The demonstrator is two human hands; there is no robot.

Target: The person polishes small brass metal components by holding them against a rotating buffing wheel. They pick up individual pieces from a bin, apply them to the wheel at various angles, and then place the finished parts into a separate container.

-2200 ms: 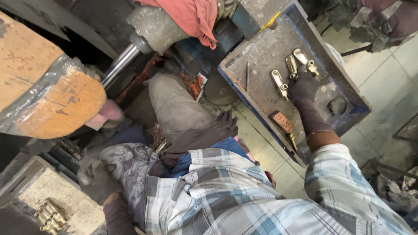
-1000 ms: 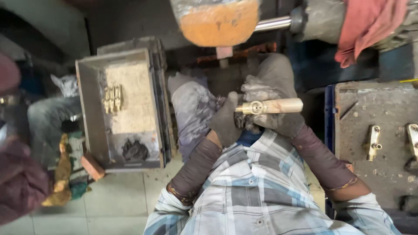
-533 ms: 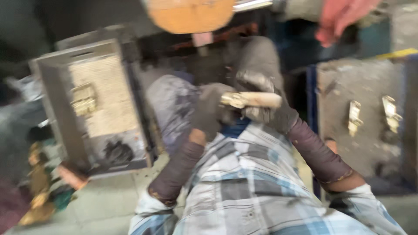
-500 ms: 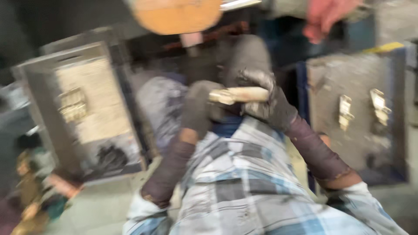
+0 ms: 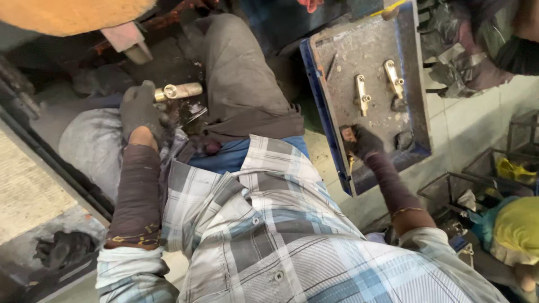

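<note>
My left hand [image 5: 139,108], in a dark glove, rests on my left knee and grips one end of a short brass cylinder [image 5: 179,90] that points right. My right hand [image 5: 362,141], also gloved, reaches into the near left corner of a blue-rimmed metal tray [image 5: 414,147]. Its fingers are curled over a small reddish block [image 5: 347,134] there. Two brass fittings [image 5: 362,94] lie farther back on the tray's grey floor, apart from the hand. My checked shirt fills the lower middle.
An orange buffing wheel [image 5: 73,12] hangs at the top left. A grey tray [image 5: 33,196] with a dark rag [image 5: 62,249] sits left. Wire crates [image 5: 522,146] and a person in a yellow head cover [image 5: 519,230] are at right.
Both hands held the brass cylinder before. My right hand has let go and moved right into the blue tray. The left hand keeps the cylinder, and the view has swung right.
</note>
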